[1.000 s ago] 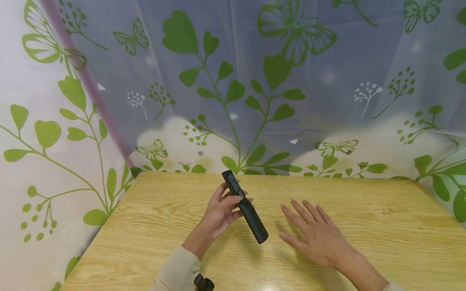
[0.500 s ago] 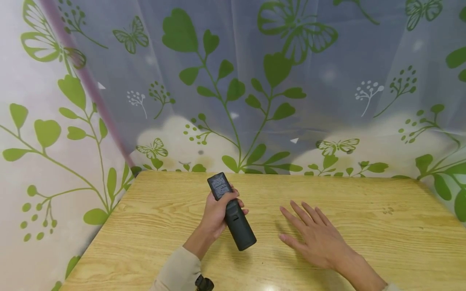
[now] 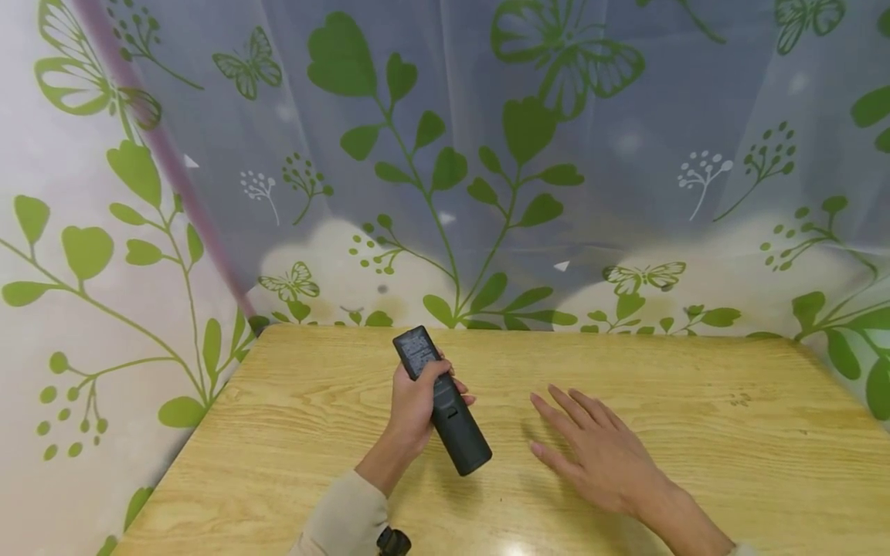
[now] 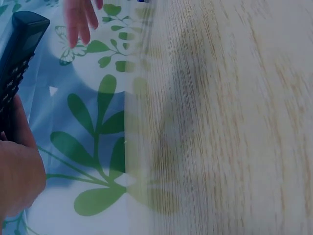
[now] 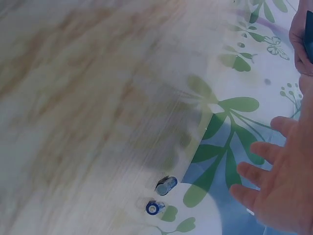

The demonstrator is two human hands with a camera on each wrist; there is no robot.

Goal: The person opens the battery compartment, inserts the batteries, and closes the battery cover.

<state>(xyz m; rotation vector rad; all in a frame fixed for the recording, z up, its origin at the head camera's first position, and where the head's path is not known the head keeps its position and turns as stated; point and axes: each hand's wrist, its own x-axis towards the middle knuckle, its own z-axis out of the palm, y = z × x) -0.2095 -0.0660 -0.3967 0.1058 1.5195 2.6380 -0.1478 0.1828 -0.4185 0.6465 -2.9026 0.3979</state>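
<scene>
My left hand (image 3: 410, 405) grips a black remote control (image 3: 462, 442) above the table, thumb lying across its back. The remote's back faces the head camera, showing a printed label at the far end and a small latch notch on the cover. In the left wrist view, rows of buttons show on the other face of the remote (image 4: 22, 41). To the right, my right hand (image 3: 605, 455) hovers palm down with fingers spread, holding nothing. Two small batteries, one (image 5: 167, 185) beside the other (image 5: 154, 207), are on the tabletop in the right wrist view; the head view does not show them.
The light wood-grain table (image 3: 292, 463) reaches back to a hanging cloth (image 3: 626, 193) printed with green leaves and butterflies. A similar pale cloth (image 3: 42, 347) hangs along the left side. A black wrist device (image 3: 393, 542) sits by the left sleeve.
The remote has turned from edge-on to back-up in my left hand, and the thumb now lies across it. My right hand has hardly moved, its fingers slightly closer together.
</scene>
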